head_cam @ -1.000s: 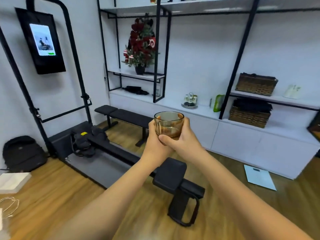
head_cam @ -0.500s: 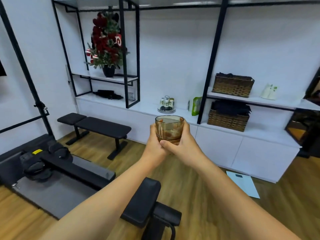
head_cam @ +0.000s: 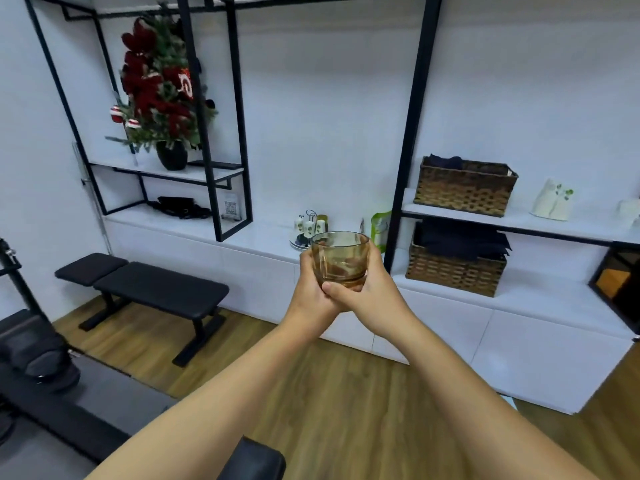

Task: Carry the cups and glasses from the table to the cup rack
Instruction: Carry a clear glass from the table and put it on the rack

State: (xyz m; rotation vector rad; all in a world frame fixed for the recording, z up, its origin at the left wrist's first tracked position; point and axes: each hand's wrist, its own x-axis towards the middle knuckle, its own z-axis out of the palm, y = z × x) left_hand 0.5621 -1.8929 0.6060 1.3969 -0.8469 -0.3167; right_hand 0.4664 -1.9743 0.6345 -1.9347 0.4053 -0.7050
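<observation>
Amber glass upright at centre, cupped from 9 o'clock by left hand and from 3 o'clock by right hand, forearms outstretched; cup rack at 11 o'clock beyond.

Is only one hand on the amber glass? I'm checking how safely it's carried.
No, the left hand and the right hand both wrap the amber glass, held upright in front of the white counter.

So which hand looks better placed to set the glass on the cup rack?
Probably the right hand: both hands grip the amber glass, but the right thumb wraps across its front, and the left hand sits between glass and cup rack.
</observation>
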